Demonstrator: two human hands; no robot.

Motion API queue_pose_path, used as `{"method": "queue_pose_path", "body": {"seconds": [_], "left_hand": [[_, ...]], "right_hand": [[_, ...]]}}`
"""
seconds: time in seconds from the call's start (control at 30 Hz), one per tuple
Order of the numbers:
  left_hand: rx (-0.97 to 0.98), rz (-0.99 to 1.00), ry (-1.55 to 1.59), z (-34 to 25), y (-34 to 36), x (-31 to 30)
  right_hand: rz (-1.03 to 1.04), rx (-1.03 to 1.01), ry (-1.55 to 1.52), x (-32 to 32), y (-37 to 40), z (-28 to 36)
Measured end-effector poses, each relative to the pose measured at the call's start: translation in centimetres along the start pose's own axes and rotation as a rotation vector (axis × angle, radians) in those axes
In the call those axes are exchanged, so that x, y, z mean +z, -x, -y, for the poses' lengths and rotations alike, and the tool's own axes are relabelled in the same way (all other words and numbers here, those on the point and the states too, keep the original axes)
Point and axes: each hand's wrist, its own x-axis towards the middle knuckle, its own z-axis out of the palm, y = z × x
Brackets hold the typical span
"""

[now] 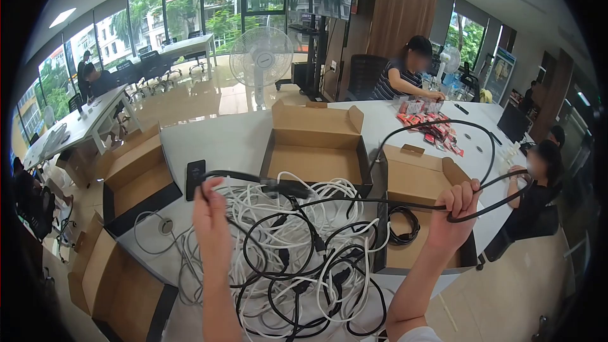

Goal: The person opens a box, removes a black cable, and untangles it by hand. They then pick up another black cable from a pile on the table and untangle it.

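My left hand (212,218) is closed around one part of a black cable (380,200), above the left side of a tangled pile. A blurred dark connector end (291,188) hangs to the right of that hand. My right hand (455,209) grips the same cable farther along, with loops of it arching above and to the right. White cables (342,191) and more black cables with plugs lie tangled on the table below. One coiled black cable (404,226) rests in the open box (421,171) on the right, beside my right forearm.
More open cardboard boxes stand behind the pile (316,155), at left (136,177) and at lower left (126,288). A black flat device (196,177) lies on the white table (237,133). Red packets (434,130) sit farther back, near a seated person (405,76). Another person (538,183) sits at right.
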Motion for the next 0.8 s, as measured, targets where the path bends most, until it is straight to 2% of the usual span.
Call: {"method": "queue_pose_path", "body": {"seconds": [0.03,0.13,0.23,0.27,0.37,0.47,0.57,0.67,0.77,0.8], "left_hand": [[0.019,-0.070,0.012,-0.1,-0.4,-0.7],[-0.099,0.090,-0.294,-2.0,-0.7,-2.9],[0.398,0.351,-0.636,-0.7,-0.7,-4.1],[0.245,0.539,-0.742,-1.5,-0.4,-4.3],[0.421,0.779,-0.761,-2.2,0.3,-3.8],[0.490,0.905,-0.531,-4.0,0.4,-2.8],[0.452,0.935,-0.194,-4.9,1.3,-0.5],[0.300,0.656,-0.216,-4.4,3.2,2.5],[0.121,0.670,-0.285,-1.3,3.1,4.0],[0.176,0.629,-0.278,-0.6,3.2,4.4]], "right_hand": [[0.001,-0.024,0.012,-0.1,0.0,0.5],[0.043,-0.088,0.040,-0.3,-0.2,1.4],[0.124,-0.164,0.057,0.2,-0.3,2.2],[0.113,-0.150,-0.006,0.6,-0.2,2.4],[0.109,-0.126,-0.039,0.6,-0.3,3.1],[0.105,-0.043,-0.160,1.0,-0.4,3.1],[0.132,0.043,-0.280,1.5,-0.2,2.4],[0.177,0.151,-0.410,1.8,0.0,1.3],[0.229,0.272,-0.536,2.5,0.3,0.1],[0.255,0.314,-0.559,2.5,0.5,-0.2]]}}
